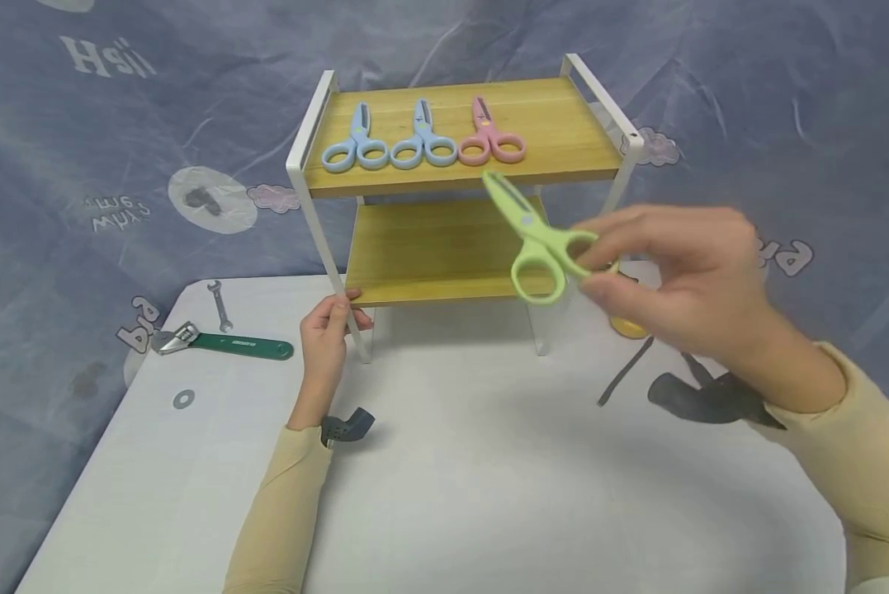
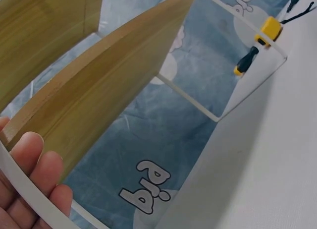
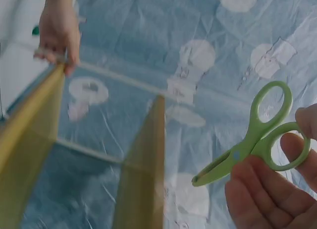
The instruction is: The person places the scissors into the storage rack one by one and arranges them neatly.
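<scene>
My right hand pinches light green scissors by one handle ring. They are held in the air in front of the shelf's right half, their closed blades pointing up and left. On the top board of a two-tier wooden shelf lie two pairs of blue scissors and one pink pair, side by side, blades to the back. With its fingers curled round the white metal frame, my left hand grips the shelf at the lower board's front left corner.
Left of the shelf lie a green-handled adjustable wrench, a small wrench and a washer. To its right are a yellow object, a dark and yellow handle and a thin dark rod, partly behind my right hand.
</scene>
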Demonstrator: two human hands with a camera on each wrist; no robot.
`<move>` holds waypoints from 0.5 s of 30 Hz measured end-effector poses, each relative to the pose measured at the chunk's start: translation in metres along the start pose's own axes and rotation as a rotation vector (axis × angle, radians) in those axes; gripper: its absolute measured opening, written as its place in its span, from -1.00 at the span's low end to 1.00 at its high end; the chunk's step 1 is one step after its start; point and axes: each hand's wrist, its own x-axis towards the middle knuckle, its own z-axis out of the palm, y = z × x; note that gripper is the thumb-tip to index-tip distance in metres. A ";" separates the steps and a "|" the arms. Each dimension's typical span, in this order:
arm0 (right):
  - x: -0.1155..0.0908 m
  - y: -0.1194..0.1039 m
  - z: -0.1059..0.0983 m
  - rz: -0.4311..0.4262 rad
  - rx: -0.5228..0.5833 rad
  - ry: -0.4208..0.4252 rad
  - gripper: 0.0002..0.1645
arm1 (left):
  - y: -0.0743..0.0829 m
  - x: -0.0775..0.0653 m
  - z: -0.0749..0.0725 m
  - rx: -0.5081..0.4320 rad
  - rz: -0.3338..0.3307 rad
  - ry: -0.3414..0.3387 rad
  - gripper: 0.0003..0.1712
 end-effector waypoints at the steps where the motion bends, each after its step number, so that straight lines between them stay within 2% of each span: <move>1: 0.010 0.001 -0.004 -0.008 -0.034 0.016 -0.79 | 0.000 0.000 0.000 -0.002 0.001 0.002 -0.58; 4: 0.039 0.005 -0.019 0.042 -0.304 0.007 -0.88 | 0.000 -0.001 -0.002 -0.012 0.004 0.006 -0.57; 8: 0.070 0.014 -0.038 0.184 -0.717 -0.096 -0.82 | -0.001 -0.001 -0.002 -0.043 -0.005 0.005 -0.57; 11: 0.083 0.023 -0.048 0.287 -0.852 -0.148 -0.74 | -0.001 -0.001 -0.001 -0.060 -0.009 0.001 -0.57; 15: 0.089 0.033 -0.057 0.411 -0.937 -0.189 -0.71 | 0.000 -0.001 0.000 -0.055 -0.009 -0.004 -0.58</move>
